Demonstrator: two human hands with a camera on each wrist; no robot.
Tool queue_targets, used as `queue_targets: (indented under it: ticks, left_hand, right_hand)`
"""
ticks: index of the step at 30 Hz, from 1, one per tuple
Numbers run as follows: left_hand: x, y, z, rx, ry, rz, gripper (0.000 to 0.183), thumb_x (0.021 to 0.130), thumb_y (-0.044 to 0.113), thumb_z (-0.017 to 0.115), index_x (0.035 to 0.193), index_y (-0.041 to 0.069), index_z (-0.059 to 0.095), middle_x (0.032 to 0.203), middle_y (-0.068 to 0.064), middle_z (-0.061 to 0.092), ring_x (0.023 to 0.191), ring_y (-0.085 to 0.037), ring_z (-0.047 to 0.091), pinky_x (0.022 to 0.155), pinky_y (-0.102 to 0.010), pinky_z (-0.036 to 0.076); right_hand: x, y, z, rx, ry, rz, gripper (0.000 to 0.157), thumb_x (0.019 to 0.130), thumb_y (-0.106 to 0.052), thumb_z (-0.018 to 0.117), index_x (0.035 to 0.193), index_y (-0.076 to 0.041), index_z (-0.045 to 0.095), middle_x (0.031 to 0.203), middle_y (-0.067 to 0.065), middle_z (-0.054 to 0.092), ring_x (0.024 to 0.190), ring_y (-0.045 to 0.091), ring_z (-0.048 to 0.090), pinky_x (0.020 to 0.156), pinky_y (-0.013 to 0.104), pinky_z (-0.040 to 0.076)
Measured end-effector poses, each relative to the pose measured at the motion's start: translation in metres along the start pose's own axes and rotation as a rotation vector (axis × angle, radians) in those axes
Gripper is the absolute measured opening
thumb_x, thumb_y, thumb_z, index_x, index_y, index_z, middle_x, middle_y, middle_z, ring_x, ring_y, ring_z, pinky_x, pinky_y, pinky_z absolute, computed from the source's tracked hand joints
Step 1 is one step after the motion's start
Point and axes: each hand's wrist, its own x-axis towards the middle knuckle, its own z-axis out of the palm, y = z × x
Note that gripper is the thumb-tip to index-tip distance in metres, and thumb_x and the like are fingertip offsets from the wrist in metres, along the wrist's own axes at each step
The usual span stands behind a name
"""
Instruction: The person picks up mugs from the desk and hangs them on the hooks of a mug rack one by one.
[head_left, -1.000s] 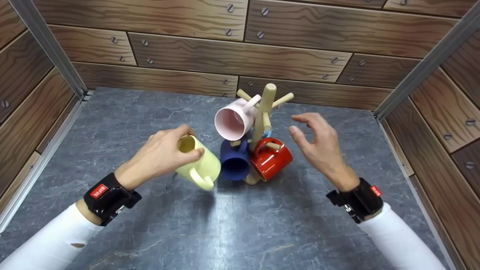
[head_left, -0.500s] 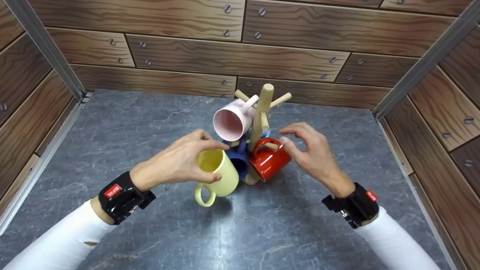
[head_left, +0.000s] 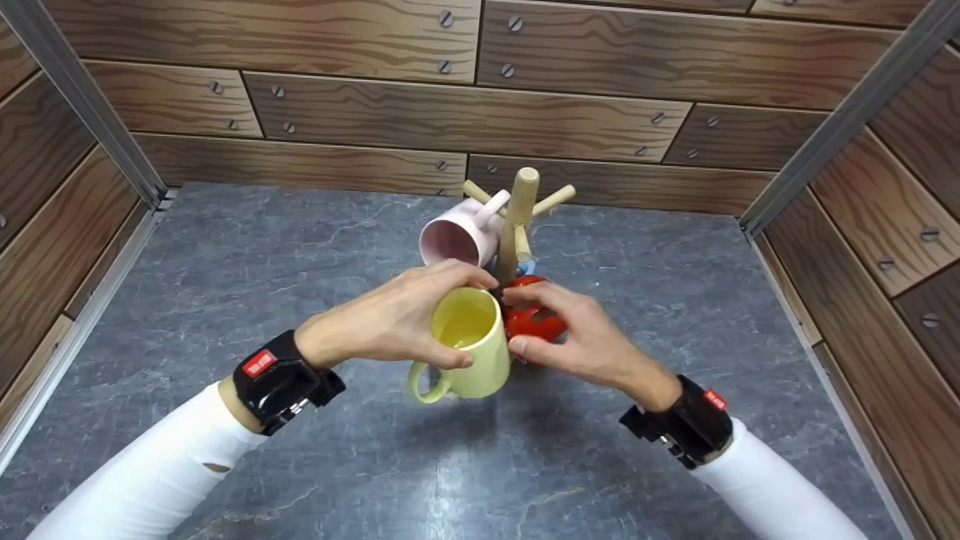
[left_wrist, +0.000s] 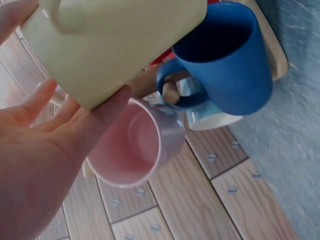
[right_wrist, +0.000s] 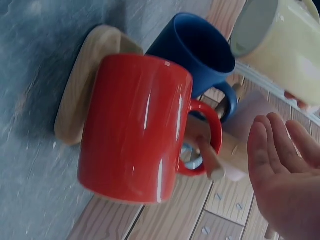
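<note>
My left hand (head_left: 390, 315) grips a pale yellow mug (head_left: 489, 364) near its rim, fingers on the far side and thumb on the near side. The mug is upright off the floor, its handle towards the lower left. My right hand (head_left: 581, 334) hovers over the red mug (right_wrist: 135, 130), close to the yellow one, fingers extended and holding nothing. The red mug hangs by its handle on a wooden mug tree (head_left: 525, 191). A pink mug (head_left: 448, 241) hangs higher on the left. In the left wrist view a dark blue mug (left_wrist: 230, 75) hangs on a lower peg.
A light blue mug (left_wrist: 207, 116) is mostly hidden behind the dark blue one. Bare upper pegs (head_left: 555, 199) stick out from the tree. Its wooden base (right_wrist: 75, 100) stands on the grey marbled surface (head_left: 300, 247). Wood-patterned walls (head_left: 360, 112) enclose the back and sides.
My left hand has carried the yellow mug rightwards to the front of the tree and turned it more upright, its handle swinging left. My right hand has moved left, over the red mug.
</note>
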Motion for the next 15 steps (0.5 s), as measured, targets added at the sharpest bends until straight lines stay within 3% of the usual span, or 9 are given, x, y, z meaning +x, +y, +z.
queue_targets:
  ticks: [8,15]
  left_hand:
    - [0.013,0.003,0.009,0.012,-0.007,0.069,0.065,0.076,0.024,0.088,0.131,0.012,0.057,0.128,-0.004,0.060,0.110,-0.020,0.057,0.089,-0.034,0.053]
    - [0.017,0.004,0.011,0.008,-0.026,0.088,0.063,0.075,0.022,0.089,0.128,0.011,0.056,0.128,-0.003,0.060,0.112,-0.020,0.057,0.093,-0.035,0.053]
  right_hand:
    - [0.004,-0.003,0.010,0.127,-0.114,0.091,0.076,0.087,-0.029,0.084,0.152,-0.013,0.048,0.135,0.000,0.062,0.116,0.018,0.066,0.100,0.041,0.055]
    - [0.005,-0.004,0.013,0.150,-0.146,0.135,0.075,0.085,-0.034,0.085,0.149,-0.019,0.049,0.128,-0.004,0.064,0.112,0.016,0.064,0.097,0.040,0.056]
